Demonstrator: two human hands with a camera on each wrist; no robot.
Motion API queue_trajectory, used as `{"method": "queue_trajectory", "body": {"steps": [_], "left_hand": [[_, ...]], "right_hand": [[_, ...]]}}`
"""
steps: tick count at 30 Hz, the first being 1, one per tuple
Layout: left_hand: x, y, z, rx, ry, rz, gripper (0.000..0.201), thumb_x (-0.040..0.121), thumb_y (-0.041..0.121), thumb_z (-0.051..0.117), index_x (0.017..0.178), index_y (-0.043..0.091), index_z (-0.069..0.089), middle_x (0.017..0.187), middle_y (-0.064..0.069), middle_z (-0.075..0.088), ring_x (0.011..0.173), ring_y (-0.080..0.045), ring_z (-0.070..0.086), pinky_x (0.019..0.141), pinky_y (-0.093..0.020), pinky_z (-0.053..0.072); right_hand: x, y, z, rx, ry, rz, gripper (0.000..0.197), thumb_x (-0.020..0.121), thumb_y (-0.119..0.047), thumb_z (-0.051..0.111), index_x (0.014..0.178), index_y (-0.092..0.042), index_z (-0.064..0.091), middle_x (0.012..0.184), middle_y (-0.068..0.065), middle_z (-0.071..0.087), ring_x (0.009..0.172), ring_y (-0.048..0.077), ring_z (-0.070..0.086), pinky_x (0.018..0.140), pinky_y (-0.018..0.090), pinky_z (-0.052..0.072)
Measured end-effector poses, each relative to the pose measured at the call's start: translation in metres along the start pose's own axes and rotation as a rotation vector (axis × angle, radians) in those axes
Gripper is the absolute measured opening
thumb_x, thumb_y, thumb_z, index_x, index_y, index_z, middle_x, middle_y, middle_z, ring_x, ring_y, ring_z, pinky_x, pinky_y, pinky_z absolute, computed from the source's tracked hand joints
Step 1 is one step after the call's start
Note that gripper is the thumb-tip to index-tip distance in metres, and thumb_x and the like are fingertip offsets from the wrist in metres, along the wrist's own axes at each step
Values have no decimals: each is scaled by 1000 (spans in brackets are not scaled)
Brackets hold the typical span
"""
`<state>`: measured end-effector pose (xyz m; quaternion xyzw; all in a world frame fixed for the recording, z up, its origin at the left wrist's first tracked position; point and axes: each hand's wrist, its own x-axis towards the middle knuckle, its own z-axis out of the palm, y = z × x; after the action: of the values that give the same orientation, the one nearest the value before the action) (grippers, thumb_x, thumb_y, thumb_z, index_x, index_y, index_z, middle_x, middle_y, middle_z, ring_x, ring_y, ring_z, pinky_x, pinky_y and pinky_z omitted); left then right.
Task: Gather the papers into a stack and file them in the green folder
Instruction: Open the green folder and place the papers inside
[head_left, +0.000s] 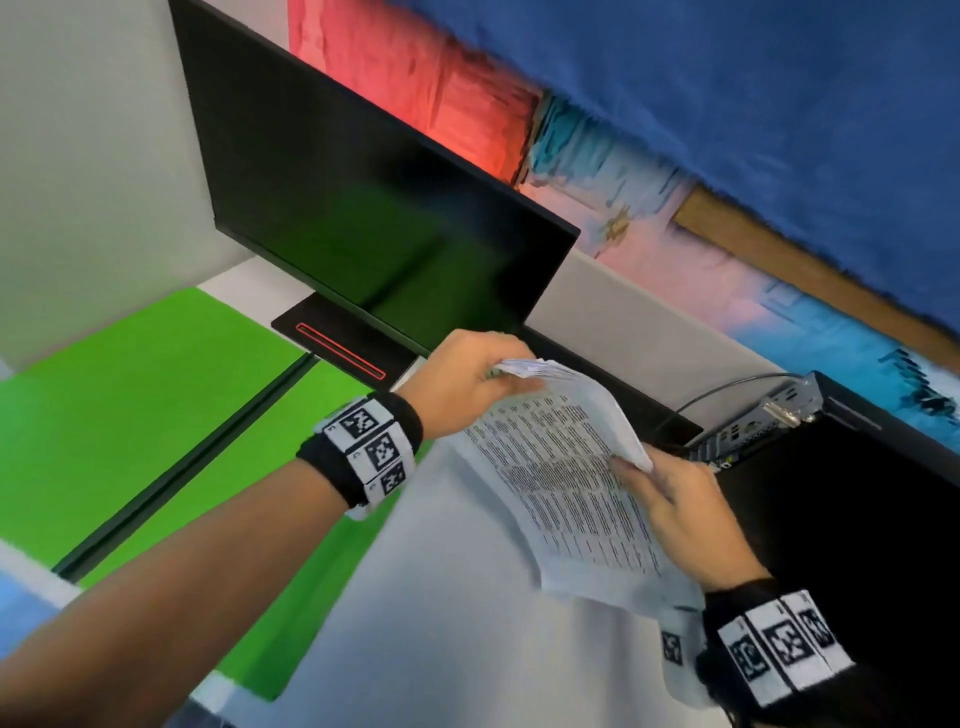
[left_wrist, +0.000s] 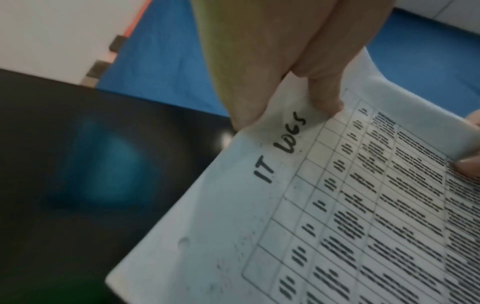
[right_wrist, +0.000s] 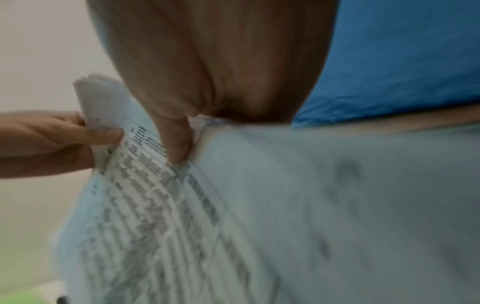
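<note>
Pinching the papers (head_left: 561, 467) from two sides, your left hand (head_left: 462, 384) clamps the stack's far corner while your right hand (head_left: 675, 514) grips its near edge, thumb on the printed table. Between both grips the bowed stack hangs above the counter (head_left: 441, 597), right of the open green folder (head_left: 130, 415).

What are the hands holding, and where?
Both hold the papers: the left hand pinches the far corner, the right hand the right edge.
</note>
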<state>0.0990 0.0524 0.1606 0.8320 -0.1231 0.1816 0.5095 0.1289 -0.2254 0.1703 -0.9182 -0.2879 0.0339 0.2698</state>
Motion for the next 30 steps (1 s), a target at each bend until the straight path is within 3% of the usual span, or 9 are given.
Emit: {"method": "queue_trajectory", "body": {"steps": [3,7,9,11,13,16,20,24,30], "left_hand": [[-12,5,-9,153,268,0,48,80,35,77,121,13,64,125,-2,62,115,-19,56,101,-32,44],[-59,-8,-9,-19,336,-504,94,73,43,83,145,11,32,143,1,41,126,-7,45,101,-17,39],[-85,-13,-3,-184,147,-645,62,82,48,72,130,16,49,125,2,64,96,7,60,82,-11,48],[-110,-14,1,-252,140,-650,9,94,33,65,94,24,62,76,14,73,55,12,57,56,-5,43],[-129,-17,-4,-167,219,-647,12,97,27,62,85,23,62,57,13,61,41,8,49,47,-11,40],[-147,-25,-24,-59,244,-708,10,96,28,63,97,18,66,60,13,54,42,5,47,46,-18,38],[-168,-51,-68,100,261,-840,17,91,32,68,95,15,67,69,6,61,55,-12,53,55,-27,42],[-197,-88,-125,245,49,-1013,23,91,22,69,73,13,61,60,3,56,51,-11,49,57,-24,43],[-228,-142,-222,390,66,-1150,14,93,12,65,94,0,72,99,-20,77,68,-21,63,72,-26,50]], "right_hand": [[-5,-13,9,197,150,-1,18,97,-31,57,109,-32,70,90,-8,77,85,8,72,73,25,57],[-14,-20,36,772,250,189,13,98,-21,58,97,-21,71,82,-5,79,83,11,75,69,24,59],[-18,-30,58,949,233,303,15,97,-27,60,86,-16,60,72,-2,68,71,0,67,70,30,56],[-19,-42,81,1077,201,344,13,98,-21,59,109,-20,65,104,-6,72,106,0,65,98,30,47],[-15,-56,98,1081,113,331,39,101,-14,55,139,-21,56,132,-6,67,122,7,61,107,33,43],[-9,-68,121,945,-41,373,25,103,-14,50,125,-23,57,116,-10,67,97,-3,65,86,25,51],[5,-79,161,782,-192,420,13,103,-20,52,108,-15,63,106,7,71,92,17,67,68,23,57],[12,-93,213,823,-239,615,26,100,-17,56,124,-11,64,113,6,72,104,26,67,97,46,52],[29,-109,276,836,-286,823,14,101,-14,53,111,-10,62,97,9,68,83,24,63,65,32,51]]}}
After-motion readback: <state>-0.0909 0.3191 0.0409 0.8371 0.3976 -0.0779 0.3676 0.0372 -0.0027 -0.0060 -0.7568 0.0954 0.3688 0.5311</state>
